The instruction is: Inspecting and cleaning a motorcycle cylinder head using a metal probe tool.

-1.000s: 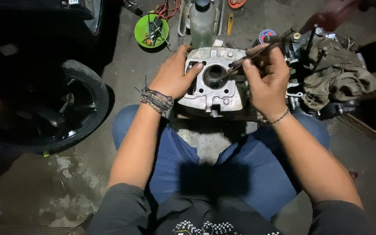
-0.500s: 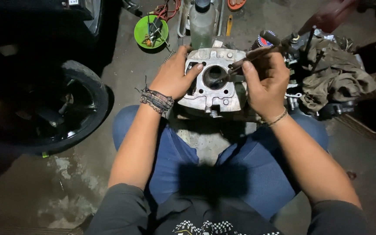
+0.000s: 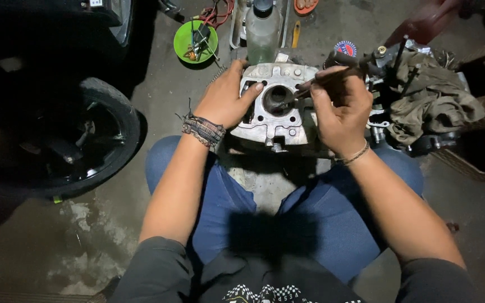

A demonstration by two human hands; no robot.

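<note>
Tool tip (image 3: 287, 102) now deeper in cylinder head (image 3: 273, 106) bore (green bowl (image 3: 195, 40): small parts)
</note>
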